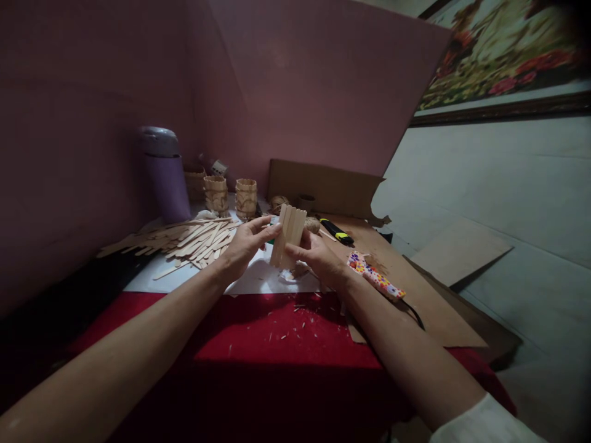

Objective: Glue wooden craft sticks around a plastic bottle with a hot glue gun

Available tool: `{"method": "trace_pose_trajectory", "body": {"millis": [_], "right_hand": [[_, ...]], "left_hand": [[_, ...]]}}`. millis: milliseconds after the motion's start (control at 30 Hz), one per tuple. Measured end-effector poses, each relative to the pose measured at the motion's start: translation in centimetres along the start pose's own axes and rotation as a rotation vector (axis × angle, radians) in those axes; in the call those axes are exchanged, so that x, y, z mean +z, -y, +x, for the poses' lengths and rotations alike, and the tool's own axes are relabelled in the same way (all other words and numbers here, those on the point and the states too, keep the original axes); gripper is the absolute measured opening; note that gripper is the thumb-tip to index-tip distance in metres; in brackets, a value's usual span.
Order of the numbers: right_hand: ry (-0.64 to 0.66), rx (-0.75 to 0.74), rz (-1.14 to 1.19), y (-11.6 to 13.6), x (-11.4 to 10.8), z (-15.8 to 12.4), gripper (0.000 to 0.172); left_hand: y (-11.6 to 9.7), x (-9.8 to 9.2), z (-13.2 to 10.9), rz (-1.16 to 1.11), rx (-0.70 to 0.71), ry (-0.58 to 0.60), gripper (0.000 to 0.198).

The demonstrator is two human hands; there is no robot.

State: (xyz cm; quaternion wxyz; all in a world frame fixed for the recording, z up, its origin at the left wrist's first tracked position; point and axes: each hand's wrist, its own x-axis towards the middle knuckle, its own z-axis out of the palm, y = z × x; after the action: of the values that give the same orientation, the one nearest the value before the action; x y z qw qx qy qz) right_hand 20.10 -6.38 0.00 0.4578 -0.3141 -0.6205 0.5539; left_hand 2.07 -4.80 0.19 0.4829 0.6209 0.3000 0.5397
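Several wooden craft sticks (pixel 290 231) stand side by side, slightly tilted, as a panel between my hands above the white paper. My right hand (pixel 316 252) grips the panel's right side, its thumb across the front. At the upper left edge, my left hand (pixel 253 240) closes on the panel with thumb and fingers. What holds the sticks together is hidden. A heap of loose craft sticks (pixel 207 241) lies on the paper to the left of my left hand. Behind the panel, a ball of twine (pixel 313 224) shows in part.
Two stick-covered cups (pixel 246 198) and a purple bottle (pixel 167 178) stand at the back left. A yellow-black utility knife (pixel 337 231) and a flower-patterned glue gun (pixel 376 277) lie on brown cardboard (pixel 429 314) at right. Wood scraps (pixel 295 320) litter the red cloth (pixel 240 335).
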Motion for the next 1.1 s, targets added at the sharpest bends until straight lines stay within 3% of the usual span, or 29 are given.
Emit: {"method": "trace_pose_trajectory", "body": {"millis": [600,800,933,1100], "right_hand": [[-0.001,-0.014,0.002,-0.1,0.0,0.1,0.060],[-0.005,-0.055,0.036,-0.3,-0.2,0.6,0.064],[-0.027,-0.092,0.015,-0.5,-0.5,1.0,0.065],[0.000,-0.083,-0.028,-0.3,-0.5,0.7,0.072]], "left_hand": [[0.5,0.0,0.2,-0.002,0.016,0.034,0.040],[-0.2,0.1,-0.1,-0.013,0.082,-0.088,0.064],[-1.3,0.0,-0.3,0.004,0.255,-0.127,0.044],[-2.2,0.0,-0.5,-0.031,0.262,-0.066,0.024]]}}
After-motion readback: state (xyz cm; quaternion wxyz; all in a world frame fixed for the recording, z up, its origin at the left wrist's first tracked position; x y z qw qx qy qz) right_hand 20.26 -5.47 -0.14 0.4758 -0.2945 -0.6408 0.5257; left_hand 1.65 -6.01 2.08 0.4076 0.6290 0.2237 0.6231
